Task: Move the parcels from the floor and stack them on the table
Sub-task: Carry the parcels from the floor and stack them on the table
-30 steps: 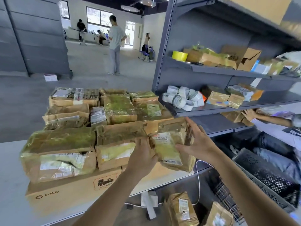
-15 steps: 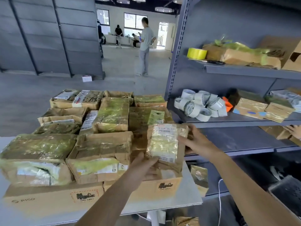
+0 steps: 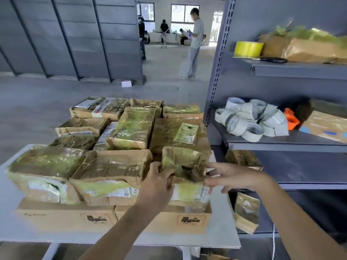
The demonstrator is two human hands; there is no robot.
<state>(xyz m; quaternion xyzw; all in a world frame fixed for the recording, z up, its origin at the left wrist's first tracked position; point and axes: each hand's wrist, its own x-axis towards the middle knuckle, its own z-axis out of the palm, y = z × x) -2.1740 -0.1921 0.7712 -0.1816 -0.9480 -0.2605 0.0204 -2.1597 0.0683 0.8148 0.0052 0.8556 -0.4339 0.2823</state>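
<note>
On the right front corner of the pile, a small brown parcel (image 3: 185, 163) sits on a flat carton (image 3: 165, 222), which lies on the white table (image 3: 223, 239). The left hand (image 3: 159, 184) has its fingers curled round the parcel's left edge and holds it. The right hand (image 3: 234, 178) is spread wide with straight fingers. Its tips are at the parcel's right side, touching it or just beside it; I cannot tell which.

What could go wrong? The parcel is wrapped in shiny tape, so it may be slippery. It sits near the table's right edge, with nothing beside it on that side. If the left hand lets go while the parcel is tipped, I think it could slide off and drop. The parcels next to it are lumpy and bent, so a hard push could nudge the big crumpled parcel (image 3: 112, 173) too. One more parcel (image 3: 246, 212) waits low down by the shelf rack (image 3: 219, 72), so the job is not done.

Writing: the flat carton has a stamp (image 3: 189, 220) that seems to say "UN 3481". The left carton (image 3: 63, 216) has small letters that look like "PICO", but they are smeared. The white label (image 3: 189, 194) under the small parcel has print too tiny to read.
</note>
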